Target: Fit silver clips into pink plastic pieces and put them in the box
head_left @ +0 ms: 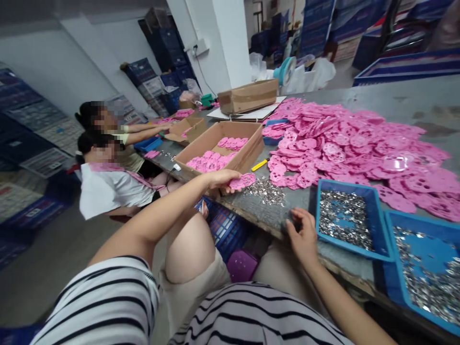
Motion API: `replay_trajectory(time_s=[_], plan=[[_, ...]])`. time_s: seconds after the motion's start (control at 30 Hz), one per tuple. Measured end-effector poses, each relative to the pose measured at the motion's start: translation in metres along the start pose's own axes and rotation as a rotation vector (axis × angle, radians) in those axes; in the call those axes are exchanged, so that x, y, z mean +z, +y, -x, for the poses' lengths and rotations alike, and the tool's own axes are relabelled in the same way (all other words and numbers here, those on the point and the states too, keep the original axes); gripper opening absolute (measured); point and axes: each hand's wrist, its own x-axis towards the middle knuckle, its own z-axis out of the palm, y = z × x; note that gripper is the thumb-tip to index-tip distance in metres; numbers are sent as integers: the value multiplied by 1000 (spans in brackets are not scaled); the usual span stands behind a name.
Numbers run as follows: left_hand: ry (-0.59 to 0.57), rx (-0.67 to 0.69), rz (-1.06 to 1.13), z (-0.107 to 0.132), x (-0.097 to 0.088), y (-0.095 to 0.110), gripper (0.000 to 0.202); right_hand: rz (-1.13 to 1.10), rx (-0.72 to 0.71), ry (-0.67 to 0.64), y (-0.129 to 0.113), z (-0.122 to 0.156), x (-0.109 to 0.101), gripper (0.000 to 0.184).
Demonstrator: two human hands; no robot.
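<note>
My left hand (222, 180) is stretched out to the left and closed on a pink plastic disc (243, 181), held just in front of the open cardboard box (247, 152) that holds more pink discs. My right hand (304, 235) rests at the table's near edge, fingers curled beside the blue tray (375, 225) of small silver metal pieces; what it holds, if anything, is hidden. A loose heap of metal pieces (265, 189) lies on the table between my hands.
A big pile of pink discs (352, 143) covers the grey table. A second blue tray (427, 268) of metal pieces sits at right. Two other people (104, 182) work seated at left. More cardboard boxes (247, 96) stand farther back; blue crates line the walls.
</note>
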Motion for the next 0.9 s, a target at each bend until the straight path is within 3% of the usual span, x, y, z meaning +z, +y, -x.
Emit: replay_trajectory(time_s=[0.2, 0.5, 0.7, 0.9], plan=[[-32, -45, -68, 10, -18, -12, 22, -6, 37, 56, -6, -1, -3, 25], [-117, 3, -132, 13, -24, -14, 19, 3, 49, 58, -6, 1, -3, 24], [-171, 104, -243, 0, -32, -15, 23, 35, 15, 83, -1, 5, -4, 23], [-261, 196, -284, -6, -34, -20, 25, 78, -13, 22, 5, 9, -11, 22]])
